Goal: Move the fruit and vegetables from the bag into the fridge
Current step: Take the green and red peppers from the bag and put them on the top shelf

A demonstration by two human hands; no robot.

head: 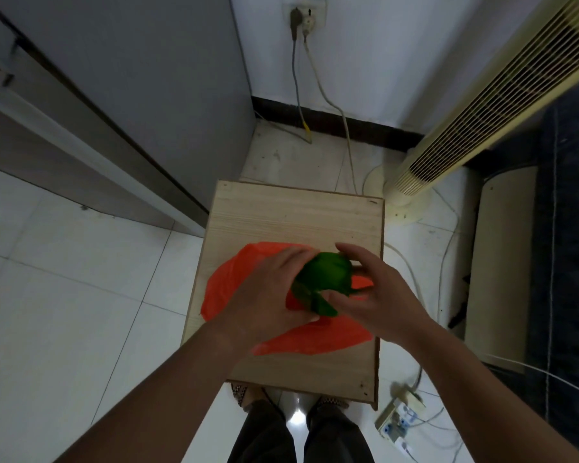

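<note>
The tall grey fridge stands off to the left of both hands and further away, so the left hand is on the nearer side for the carry. I can't tell from here whether its door is open.

Right under the hands is the small light wooden tabletop, with the thin orange-red plastic bag spread out on it. The bag looks pretty flat, so I'd guess there's little left in it, but its inside isn't visible.

The dark green vegetable sits between the two hands, above the bag and not inside it. Its long axis runs from the leafy or stalk end near the wrists out toward the fingertips.

The left hand wraps its fingers around the left side, and the right hand grips the right side with thumb and fingers curled on.
</note>
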